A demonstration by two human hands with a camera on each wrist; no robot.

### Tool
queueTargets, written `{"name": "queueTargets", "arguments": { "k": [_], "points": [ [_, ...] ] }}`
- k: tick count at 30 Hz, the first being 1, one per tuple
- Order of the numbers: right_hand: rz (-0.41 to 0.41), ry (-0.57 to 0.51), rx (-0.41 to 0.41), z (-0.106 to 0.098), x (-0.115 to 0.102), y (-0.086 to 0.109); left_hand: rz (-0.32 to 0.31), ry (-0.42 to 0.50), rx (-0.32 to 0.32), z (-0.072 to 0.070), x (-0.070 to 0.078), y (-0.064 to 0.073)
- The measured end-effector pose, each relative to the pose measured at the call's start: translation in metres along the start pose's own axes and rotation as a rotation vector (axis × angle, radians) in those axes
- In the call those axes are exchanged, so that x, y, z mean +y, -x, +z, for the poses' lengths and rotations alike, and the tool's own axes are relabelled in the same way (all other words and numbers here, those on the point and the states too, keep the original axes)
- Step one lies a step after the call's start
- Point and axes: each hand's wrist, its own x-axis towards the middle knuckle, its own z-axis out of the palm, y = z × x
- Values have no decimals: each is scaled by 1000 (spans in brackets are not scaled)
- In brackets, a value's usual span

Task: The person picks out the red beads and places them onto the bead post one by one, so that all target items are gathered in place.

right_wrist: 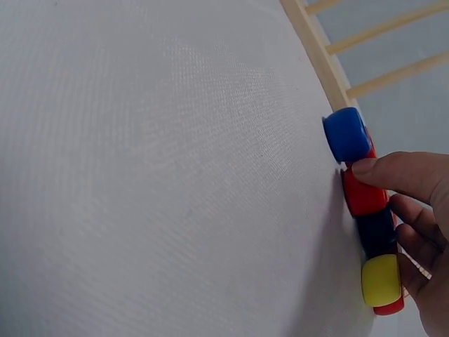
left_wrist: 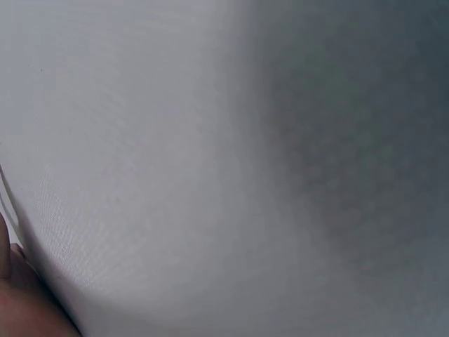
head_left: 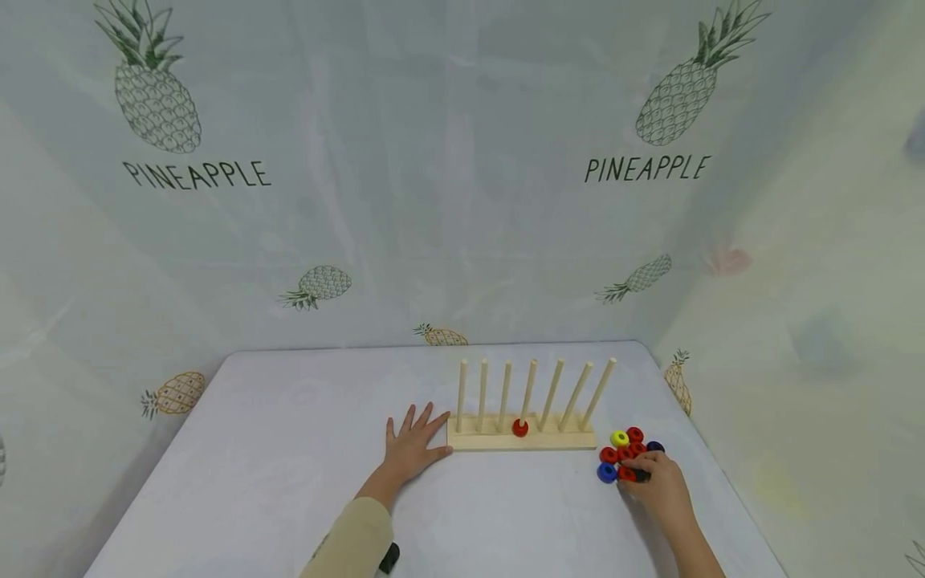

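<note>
A wooden rack [head_left: 522, 441] with several upright pegs stands on the table, and one red bead [head_left: 520, 428] sits at the foot of a middle peg. My left hand [head_left: 410, 449] lies flat with its fingers spread, thumb and a fingertip against the rack's left end. To the right of the rack is a cluster of beads in red, blue, yellow and dark colours. There my right hand [head_left: 661, 486] pinches a red bead [right_wrist: 363, 189] between thumb and fingers. Next to that one are a blue bead [right_wrist: 346, 135] and a yellow bead [right_wrist: 382, 281].
The beads lie near the right edge of the white-covered table [head_left: 289, 449]. A pineapple-printed curtain [head_left: 448, 201] hangs behind and at both sides. The left wrist view holds mostly pale cloth, with a bit of the hand at its lower left corner.
</note>
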Motion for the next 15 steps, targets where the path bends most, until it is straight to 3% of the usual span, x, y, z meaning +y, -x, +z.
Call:
{"name": "queueTargets", "arguments": {
  "k": [9, 15],
  "points": [
    [34, -18, -30, -3, 0, -2, 0, 2, -1, 1, 1, 2],
    [11, -48, -36, -8, -3, -1, 17, 7, 23, 3, -3, 0]
  ]
}}
